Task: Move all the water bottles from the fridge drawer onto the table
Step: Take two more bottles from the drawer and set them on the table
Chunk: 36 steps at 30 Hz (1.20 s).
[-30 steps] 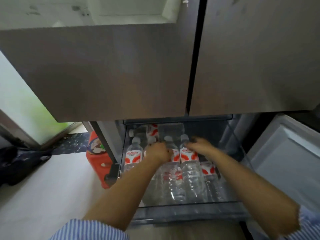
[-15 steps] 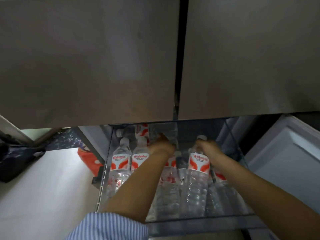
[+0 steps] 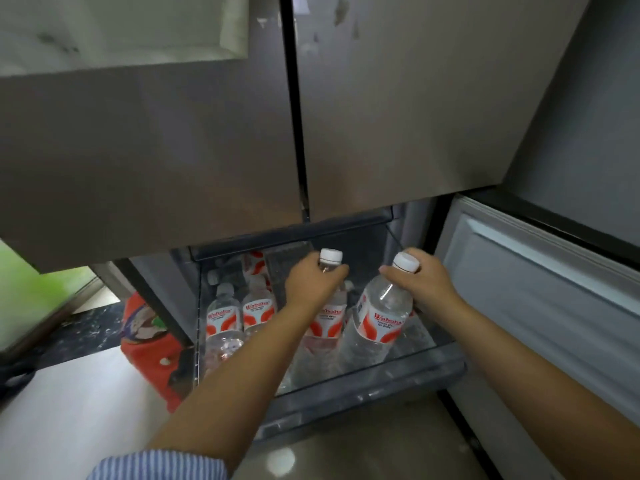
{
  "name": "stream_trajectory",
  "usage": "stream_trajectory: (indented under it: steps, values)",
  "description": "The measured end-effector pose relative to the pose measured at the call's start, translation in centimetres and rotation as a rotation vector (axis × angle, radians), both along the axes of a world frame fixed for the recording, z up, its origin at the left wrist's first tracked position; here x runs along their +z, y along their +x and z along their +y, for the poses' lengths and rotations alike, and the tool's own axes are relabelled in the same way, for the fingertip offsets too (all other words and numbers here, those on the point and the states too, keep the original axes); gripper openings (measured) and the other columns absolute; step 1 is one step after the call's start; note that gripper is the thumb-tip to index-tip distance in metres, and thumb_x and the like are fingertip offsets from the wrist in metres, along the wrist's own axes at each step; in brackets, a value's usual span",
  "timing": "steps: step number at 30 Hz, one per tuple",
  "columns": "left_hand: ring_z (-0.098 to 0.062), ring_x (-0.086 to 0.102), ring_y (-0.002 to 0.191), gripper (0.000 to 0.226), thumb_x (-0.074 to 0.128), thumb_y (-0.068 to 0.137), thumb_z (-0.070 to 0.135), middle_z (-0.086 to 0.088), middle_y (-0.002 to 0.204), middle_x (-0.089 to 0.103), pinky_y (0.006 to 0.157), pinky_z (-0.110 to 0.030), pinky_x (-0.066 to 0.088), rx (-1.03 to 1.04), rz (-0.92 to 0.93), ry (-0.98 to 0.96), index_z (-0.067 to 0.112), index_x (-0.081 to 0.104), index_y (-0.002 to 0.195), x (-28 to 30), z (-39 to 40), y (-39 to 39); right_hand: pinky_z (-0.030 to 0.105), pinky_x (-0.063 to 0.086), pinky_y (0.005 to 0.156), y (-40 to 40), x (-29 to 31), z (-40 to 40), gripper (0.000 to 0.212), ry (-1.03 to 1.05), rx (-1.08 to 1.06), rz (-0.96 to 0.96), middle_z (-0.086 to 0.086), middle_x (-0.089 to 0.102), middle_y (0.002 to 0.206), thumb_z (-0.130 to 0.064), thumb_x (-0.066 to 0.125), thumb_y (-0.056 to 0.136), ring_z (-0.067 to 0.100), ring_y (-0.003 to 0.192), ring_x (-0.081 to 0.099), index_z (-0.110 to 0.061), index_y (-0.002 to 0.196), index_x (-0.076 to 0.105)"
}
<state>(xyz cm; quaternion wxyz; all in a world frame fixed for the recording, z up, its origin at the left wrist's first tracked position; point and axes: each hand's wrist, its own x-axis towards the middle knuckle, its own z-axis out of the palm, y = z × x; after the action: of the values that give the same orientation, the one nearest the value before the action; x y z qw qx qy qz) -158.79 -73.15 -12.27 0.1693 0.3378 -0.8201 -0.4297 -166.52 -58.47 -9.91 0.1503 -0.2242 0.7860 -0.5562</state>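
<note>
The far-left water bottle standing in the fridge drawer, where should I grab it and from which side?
Grip the far-left water bottle at its neck, just under the cap, coming straight down from above. It stands upright close beside the drawer wall and a neighbouring bottle, so its sides look hard to reach. The left hand and right hand already hold their bottles this way.

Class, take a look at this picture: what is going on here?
A person is emptying water bottles from an open fridge drawer. The left hand grips one bottle by its neck, and the right hand grips another bottle the same way; both are tilted up out of the drawer. At least two more bottles stand at the drawer's left side.
</note>
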Motion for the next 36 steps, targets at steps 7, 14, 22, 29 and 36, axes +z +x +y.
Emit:
stream_trajectory:
  steps: [7, 14, 22, 29, 36]
  values:
    - [-0.017, 0.054, 0.086, 0.029, 0.070, 0.076, 0.028, -0.003, 0.090, 0.061, 0.067, -0.027, 0.039, 0.076, 0.086, -0.301, 0.009, 0.060, 0.095, 2.3, 2.9, 4.5, 0.024, 0.037, 0.057, 3.5, 2.6, 2.5, 0.024, 0.133, 0.094, 0.458, 0.003, 0.054, 0.072, -0.011, 0.074, 0.069, 0.019, 0.071, 0.051, -0.014, 0.070, 0.051]
    - [-0.011, 0.046, 0.075, 0.021, 0.068, 0.079, 0.025, 0.002, 0.083, 0.050, 0.059, -0.018, 0.036, 0.301, 0.287, -0.401, 0.013, 0.052, 0.085, 7.5, 6.4, 9.6, 0.025, 0.037, 0.061, 3.7, 8.5, 3.5, 0.014, -0.081, 0.132, 0.689, 0.003, 0.055, 0.071, -0.009, 0.074, 0.067, 0.018, 0.068, 0.051, -0.003, 0.073, 0.063]
    - [-0.015, 0.049, 0.068, 0.020, 0.068, 0.077, 0.028, 0.002, 0.076, 0.051, 0.057, -0.021, 0.039, 0.679, 0.303, -0.525, 0.013, 0.057, 0.083, 14.9, 9.4, 21.9, 0.023, 0.043, 0.057, 13.9, 12.8, 0.6, 0.016, -0.276, 0.475, 0.635, 0.002, 0.054, 0.073, -0.012, 0.072, 0.068, 0.015, 0.068, 0.051, -0.004, 0.077, 0.061]
    - [-0.021, 0.052, 0.074, 0.027, 0.069, 0.075, 0.029, -0.007, 0.078, 0.058, 0.064, -0.029, 0.040, 0.934, -0.095, -0.580, 0.004, 0.061, 0.080, 16.3, 14.8, 39.9, 0.030, 0.042, 0.065, 30.5, 13.0, -0.6, 0.023, -0.286, 0.900, 0.585, 0.003, 0.057, 0.075, -0.012, 0.069, 0.066, 0.018, 0.074, 0.052, 0.001, 0.085, 0.067]
    - [-0.019, 0.054, 0.080, 0.022, 0.067, 0.077, 0.026, -0.007, 0.089, 0.062, 0.058, -0.025, 0.038, 1.156, -0.357, -0.462, 0.008, 0.062, 0.089, 14.8, 25.0, 62.2, 0.025, 0.036, 0.056, 52.2, 12.6, 2.4, 0.014, -0.276, 1.267, 0.623, 0.003, 0.056, 0.061, -0.016, 0.070, 0.064, 0.021, 0.066, 0.050, -0.010, 0.058, 0.058]
